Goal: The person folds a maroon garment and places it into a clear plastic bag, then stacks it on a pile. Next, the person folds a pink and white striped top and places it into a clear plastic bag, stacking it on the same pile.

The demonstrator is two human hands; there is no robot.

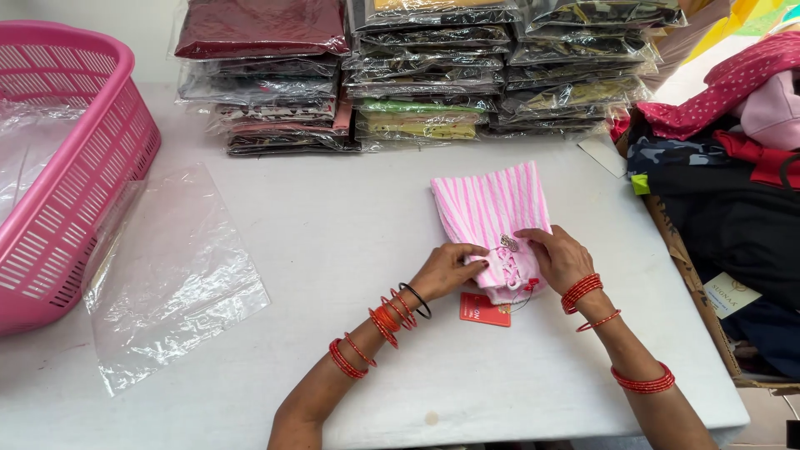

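Head view over a white table [350, 242]. A folded pink-and-white striped garment [492, 208] lies right of the table's centre, its laced lower end towards the near edge. The left hand [446, 268] pinches that lower end between fingertips and thumb; the right hand [560, 257] rests on it from the other side, fingers closed over the fabric beside a small metal ornament [508, 242]. A red card tag [484, 310] lies just beneath. An empty clear plastic bag [171, 283] lies flat towards the left edge, beside a pink slotted plastic basket [79, 167]. Stacks of bagged folded clothes [417, 75] line the far edge.
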